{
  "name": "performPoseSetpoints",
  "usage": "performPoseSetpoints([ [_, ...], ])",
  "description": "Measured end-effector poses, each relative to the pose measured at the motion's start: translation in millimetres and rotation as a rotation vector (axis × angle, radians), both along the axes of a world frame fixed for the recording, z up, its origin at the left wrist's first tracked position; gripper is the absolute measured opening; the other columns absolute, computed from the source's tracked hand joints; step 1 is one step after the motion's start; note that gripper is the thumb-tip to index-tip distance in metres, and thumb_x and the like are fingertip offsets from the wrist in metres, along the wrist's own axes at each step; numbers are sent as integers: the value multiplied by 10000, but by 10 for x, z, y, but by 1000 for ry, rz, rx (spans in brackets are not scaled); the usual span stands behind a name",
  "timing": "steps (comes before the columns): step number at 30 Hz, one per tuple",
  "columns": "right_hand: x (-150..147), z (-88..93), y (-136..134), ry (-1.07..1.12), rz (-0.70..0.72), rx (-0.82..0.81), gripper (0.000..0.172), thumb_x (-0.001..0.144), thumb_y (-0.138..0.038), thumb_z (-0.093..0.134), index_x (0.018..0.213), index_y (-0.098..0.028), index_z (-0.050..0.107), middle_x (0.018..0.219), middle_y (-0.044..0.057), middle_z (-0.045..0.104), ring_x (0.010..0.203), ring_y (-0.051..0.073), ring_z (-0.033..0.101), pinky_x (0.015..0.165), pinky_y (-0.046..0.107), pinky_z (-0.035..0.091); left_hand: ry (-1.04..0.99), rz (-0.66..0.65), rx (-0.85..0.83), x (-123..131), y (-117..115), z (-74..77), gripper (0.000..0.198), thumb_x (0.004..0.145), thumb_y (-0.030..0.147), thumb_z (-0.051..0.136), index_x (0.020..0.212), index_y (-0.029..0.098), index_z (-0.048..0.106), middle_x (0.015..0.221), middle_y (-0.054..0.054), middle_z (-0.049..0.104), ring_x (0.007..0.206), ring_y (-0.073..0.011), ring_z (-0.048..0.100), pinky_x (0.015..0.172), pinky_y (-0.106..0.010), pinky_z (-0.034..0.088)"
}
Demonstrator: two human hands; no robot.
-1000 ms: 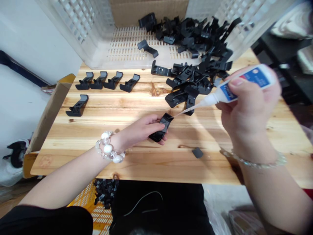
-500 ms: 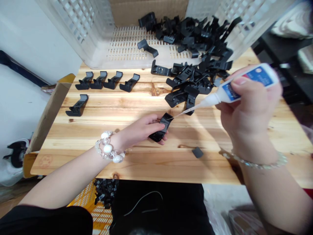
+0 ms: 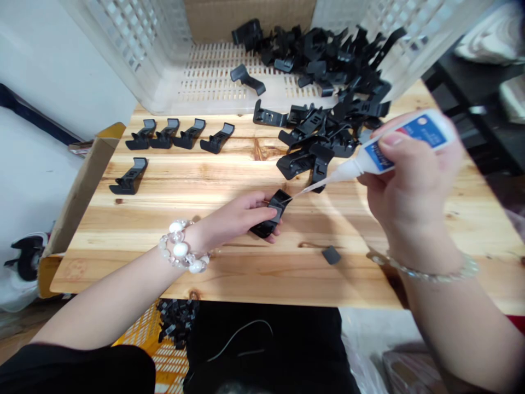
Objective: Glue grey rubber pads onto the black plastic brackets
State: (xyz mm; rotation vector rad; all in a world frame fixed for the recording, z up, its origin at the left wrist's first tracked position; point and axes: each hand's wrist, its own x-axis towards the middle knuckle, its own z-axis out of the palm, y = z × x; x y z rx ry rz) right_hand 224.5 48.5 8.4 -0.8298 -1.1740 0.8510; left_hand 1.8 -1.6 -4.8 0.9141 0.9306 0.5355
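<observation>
My left hand (image 3: 241,216) grips a black plastic clip (image 3: 268,223) just above the wooden table, thumb on top and fingers underneath. In my right hand (image 3: 414,180) is a white glue bottle (image 3: 379,156) with a blue label, tilted down to the left. Its long thin nozzle reaches the upper end of the clip; whether the tip touches cannot be made out. A small dark square pad (image 3: 331,255) lies on the table below and right of the clip.
Several black clips (image 3: 217,138) stand in a row at the left, one (image 3: 129,176) nearer. A heap of clips (image 3: 315,128) lies before a white plastic basket (image 3: 164,101) holding more. An orange basket (image 3: 168,364) of small black parts sits below the table's (image 3: 246,284) front edge.
My right hand and the glue bottle have shifted slightly left, with the nozzle still at the clip's upper end. My left hand and the clip have hardly moved.
</observation>
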Motion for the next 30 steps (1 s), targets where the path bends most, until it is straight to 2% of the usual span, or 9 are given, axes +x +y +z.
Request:
performPoseSetpoints([
  [8, -5, 9, -13, -42, -28, 18, 42, 691, -202, 642, 663, -185, 615, 518, -56, 456, 375, 42, 382, 293, 161, 265, -2, 1, 0, 2, -6, -4, 231, 894, 174, 551, 1116, 115, 568, 856, -65, 646, 722, -139, 656, 651, -289, 578],
  [15, -1, 39, -2, -37, -40, 23, 38, 655, -185, 622, 620, -187, 609, 497, -48, 442, 379, 54, 376, 303, 182, 229, 1, 1, 5, 1, -6, 10, 287, 901, 164, 536, 1181, 101, 545, 833, -67, 648, 721, -145, 653, 648, -294, 574],
  [24, -42, 20, -44, -46, -35, -16, 22, 673, -186, 644, 657, -198, 634, 512, -39, 475, 363, 69, 369, 275, 210, 227, 3, 4, 5, 2, 0, 2, 215, 889, 171, 554, 1096, 117, 575, 841, -60, 646, 711, -140, 654, 647, -295, 574],
  [30, -5, 24, -16, -49, -49, 46, 59, 675, -185, 650, 627, -183, 615, 515, -35, 454, 380, 64, 369, 316, 203, 235, 1, -1, 9, -4, -1, -5, 234, 893, 185, 560, 1116, 117, 575, 854, -60, 646, 720, -142, 660, 655, -298, 579],
])
